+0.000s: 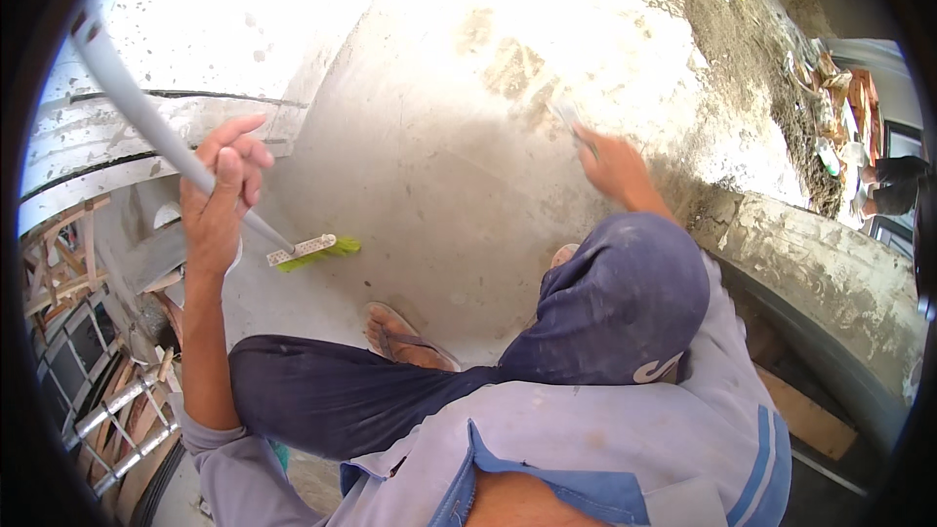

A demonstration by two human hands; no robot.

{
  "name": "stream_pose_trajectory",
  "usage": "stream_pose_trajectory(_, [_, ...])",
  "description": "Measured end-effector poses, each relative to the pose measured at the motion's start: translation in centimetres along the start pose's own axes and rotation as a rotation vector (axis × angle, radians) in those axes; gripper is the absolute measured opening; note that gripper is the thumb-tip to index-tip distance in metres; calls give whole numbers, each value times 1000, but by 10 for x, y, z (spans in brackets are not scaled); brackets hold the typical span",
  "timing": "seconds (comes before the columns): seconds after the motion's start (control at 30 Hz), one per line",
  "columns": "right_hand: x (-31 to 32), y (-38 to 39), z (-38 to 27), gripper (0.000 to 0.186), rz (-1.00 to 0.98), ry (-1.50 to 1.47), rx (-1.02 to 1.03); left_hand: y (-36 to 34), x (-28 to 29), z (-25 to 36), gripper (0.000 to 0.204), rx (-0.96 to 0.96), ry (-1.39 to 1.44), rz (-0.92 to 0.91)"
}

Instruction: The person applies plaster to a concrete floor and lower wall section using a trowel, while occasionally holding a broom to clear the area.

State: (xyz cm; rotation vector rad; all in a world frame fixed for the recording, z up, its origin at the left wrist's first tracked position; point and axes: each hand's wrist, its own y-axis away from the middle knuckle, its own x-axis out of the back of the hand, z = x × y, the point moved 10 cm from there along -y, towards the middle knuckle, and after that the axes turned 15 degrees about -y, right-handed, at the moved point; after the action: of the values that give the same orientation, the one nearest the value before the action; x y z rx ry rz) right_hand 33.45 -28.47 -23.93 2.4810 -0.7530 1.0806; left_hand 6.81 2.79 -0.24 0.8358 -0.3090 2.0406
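Note:
My left hand (220, 185) is raised on the left, its thumb and fingers loosely curled round the pale handle of a broom (151, 102). The handle slants down to a head with yellow-green bristles (337, 249) resting on the concrete floor. Out ahead on the right, my right hand (617, 168) grips a flat scraper (566, 115), partly blurred, with its blade at the floor surface. Around the blade the concrete (512, 68) is streaked with rough, darker patches. Glare washes out the surface beyond it.
My bent knees and sandalled feet (405, 337) are close below. A low concrete ledge (820, 273) runs along the right, with rubble and a bystander's legs (893, 185) beyond. Left, past a wall edge (166, 117), lie timber pieces and a metal ladder-like frame (122, 429) at a lower level.

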Motion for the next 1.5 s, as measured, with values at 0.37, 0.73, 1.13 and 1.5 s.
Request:
stream_pose_trajectory(0.37, [13,-85,-16,42,-183,-39,-270,-10,-10,1,44,-2,49,-45])
stream_pose_trajectory(0.73, [15,-74,-25,43,-229,-35,-303,-16,-23,5,48,-21,27,-122])
stream_pose_trajectory(1.13, [12,-84,-22,44,-164,-30,-300,-18,-29,1,51,-57,10,-142])
stream_pose_trajectory(1.5, [9,-98,-28,42,-176,-3,-279,-13,-29,-6,53,-22,7,-165])
